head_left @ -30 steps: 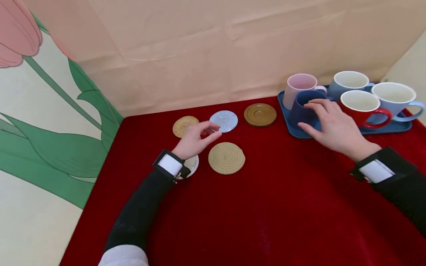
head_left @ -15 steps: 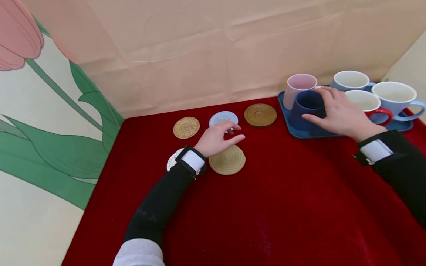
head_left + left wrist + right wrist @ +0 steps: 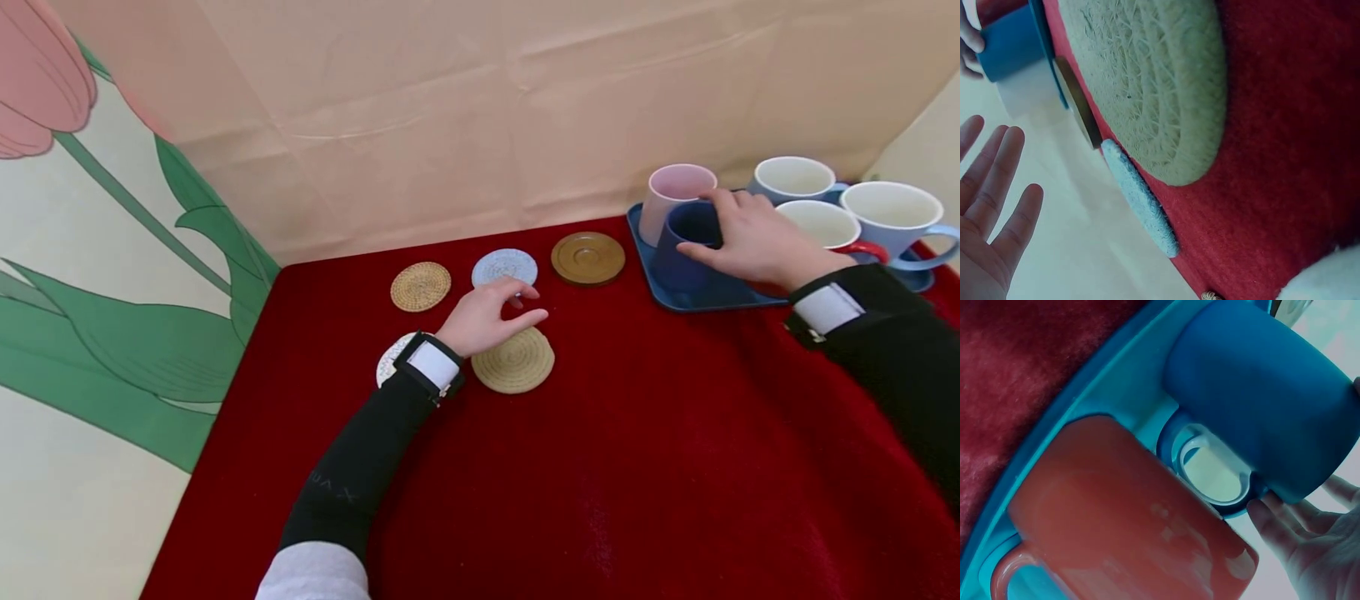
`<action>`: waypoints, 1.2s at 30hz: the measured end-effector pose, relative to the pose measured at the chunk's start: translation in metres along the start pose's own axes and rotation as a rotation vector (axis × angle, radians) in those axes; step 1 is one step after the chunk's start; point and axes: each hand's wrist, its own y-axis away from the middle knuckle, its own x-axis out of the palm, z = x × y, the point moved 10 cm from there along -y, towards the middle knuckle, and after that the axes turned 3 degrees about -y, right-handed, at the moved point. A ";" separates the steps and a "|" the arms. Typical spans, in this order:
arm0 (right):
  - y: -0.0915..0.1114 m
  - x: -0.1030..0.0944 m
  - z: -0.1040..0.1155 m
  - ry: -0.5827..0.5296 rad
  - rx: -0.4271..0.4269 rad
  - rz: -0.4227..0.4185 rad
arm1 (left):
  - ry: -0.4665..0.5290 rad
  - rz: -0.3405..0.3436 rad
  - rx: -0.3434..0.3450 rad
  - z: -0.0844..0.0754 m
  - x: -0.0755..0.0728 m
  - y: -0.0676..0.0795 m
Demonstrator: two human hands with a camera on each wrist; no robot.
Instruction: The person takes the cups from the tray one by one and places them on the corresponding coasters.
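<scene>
A navy blue mug (image 3: 675, 254) stands upright at the near left of a blue tray (image 3: 705, 300). My right hand (image 3: 757, 237) holds it from above, the thumb on the near side of the rim and the fingers curved around the far side. In the right wrist view, fingertips sit by its rim and the top of its handle (image 3: 1169, 447). My left hand (image 3: 483, 315), loosely spread and holding nothing, hovers between a round woven beige coaster (image 3: 517, 367) and a light blue coaster (image 3: 504, 262).
A pink mug (image 3: 660, 200), a red mug (image 3: 1129, 512) and light blue mugs (image 3: 892, 218) crowd the tray. A brown coaster (image 3: 587, 258), a wicker coaster (image 3: 420, 287) and a white patterned coaster (image 3: 390, 360) lie on the red cloth (image 3: 600, 467). Beige fabric (image 3: 450, 125) hangs behind.
My left hand has moved right from near the wicker coaster to above the beige one, then stayed. My right hand has settled farther over the navy mug's rim. The mugs stand where they were.
</scene>
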 end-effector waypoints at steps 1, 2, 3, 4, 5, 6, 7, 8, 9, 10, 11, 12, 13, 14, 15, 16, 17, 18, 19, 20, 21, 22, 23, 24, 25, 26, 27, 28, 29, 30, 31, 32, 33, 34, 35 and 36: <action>-0.001 0.000 0.001 0.001 0.000 -0.006 | -0.002 0.001 -0.002 0.000 0.000 0.000; -0.001 0.000 0.002 0.002 0.005 -0.008 | -0.003 0.002 -0.004 0.000 0.000 0.000; -0.001 -0.001 0.003 0.005 0.011 -0.012 | -0.003 0.004 -0.005 0.000 0.000 0.000; -0.002 -0.001 0.004 0.006 0.018 -0.015 | -0.007 0.005 -0.006 0.000 0.001 0.001; -0.002 -0.001 0.005 0.009 0.024 -0.020 | -0.007 0.005 -0.005 -0.001 0.001 0.001; -0.002 -0.001 0.006 0.012 0.029 -0.025 | -0.010 0.006 -0.005 -0.001 0.001 0.001; -0.002 -0.001 0.007 0.014 0.036 -0.029 | -0.013 0.007 -0.004 -0.001 0.002 0.001; -0.003 0.000 0.008 0.015 0.044 -0.031 | -0.016 0.007 -0.004 -0.001 0.002 0.001; -0.003 0.000 0.008 0.015 0.050 -0.036 | -0.020 0.009 -0.004 -0.001 0.002 0.001; -0.003 0.000 0.008 0.015 0.056 -0.041 | -0.024 0.009 -0.003 -0.001 0.002 0.001; -0.003 0.000 0.008 0.016 0.061 -0.047 | -0.027 0.010 -0.004 -0.001 0.003 0.001; -0.004 0.000 0.008 0.018 0.066 -0.053 | -0.030 0.010 -0.004 -0.001 0.003 0.002; -0.004 -0.001 0.008 0.020 0.069 -0.062 | -0.031 0.012 -0.004 -0.001 0.003 0.002; -0.005 -0.001 0.008 0.025 0.071 -0.071 | -0.034 0.013 -0.004 -0.001 0.003 0.002; -0.005 -0.001 0.009 0.029 0.074 -0.082 | -0.034 0.014 -0.004 -0.002 0.003 0.002; -0.006 -0.001 0.009 0.034 0.075 -0.094 | -0.033 0.014 -0.004 -0.002 0.002 0.003; -0.006 -0.002 0.009 0.038 0.077 -0.102 | -0.034 0.015 -0.005 -0.002 0.002 0.003; -0.007 -0.002 0.009 0.042 0.080 -0.110 | -0.034 0.015 -0.005 -0.003 0.002 0.003; -0.007 -0.002 0.010 0.046 0.085 -0.118 | -0.034 0.016 -0.004 -0.003 0.002 0.003; -0.008 -0.002 0.010 0.048 0.092 -0.124 | -0.034 0.016 -0.005 -0.003 0.002 0.003; -0.008 -0.003 0.010 0.049 0.101 -0.128 | -0.036 0.017 -0.006 -0.003 0.002 0.003; -0.009 -0.003 0.010 0.050 0.108 -0.131 | -0.037 0.017 -0.006 -0.003 0.002 0.003; -0.009 -0.003 0.011 0.052 0.116 -0.131 | -0.037 0.018 -0.007 -0.003 0.002 0.003; -0.009 -0.004 0.011 0.051 0.122 -0.129 | -0.037 0.017 -0.008 -0.003 0.003 0.003; -0.009 -0.004 0.011 0.051 0.126 -0.123 | -0.038 0.020 -0.009 -0.002 0.003 0.003; -0.008 -0.004 0.011 0.046 0.128 -0.111 | -0.038 0.022 -0.011 -0.002 0.004 0.003; -0.008 -0.004 0.011 0.035 0.129 -0.096 | -0.038 0.024 -0.012 -0.001 0.005 0.004; -0.007 -0.004 0.009 0.016 0.127 -0.082 | -0.036 0.025 -0.010 -0.001 0.006 0.004; -0.005 -0.004 0.007 -0.005 0.129 -0.068 | -0.036 0.030 -0.010 -0.001 0.007 0.005; -0.003 -0.005 0.004 -0.026 0.129 -0.055 | -0.035 0.032 -0.008 -0.001 0.008 0.005; -0.001 -0.005 0.001 -0.047 0.128 -0.043 | -0.034 0.035 -0.007 -0.001 0.008 0.006; 0.001 -0.005 -0.003 -0.063 0.128 -0.029 | -0.033 0.037 -0.007 0.000 0.009 0.007; 0.003 -0.005 -0.007 -0.069 0.128 -0.017 | -0.032 0.037 -0.008 0.000 0.009 0.007; 0.006 -0.004 -0.011 -0.068 0.129 -0.002 | -0.032 0.038 -0.010 0.001 0.009 0.008; 0.008 -0.002 -0.014 -0.056 0.128 0.013 | -0.031 0.040 -0.013 0.002 0.010 0.009; 0.009 -0.001 -0.016 -0.039 0.118 0.026 | -0.031 0.042 -0.015 0.003 0.010 0.010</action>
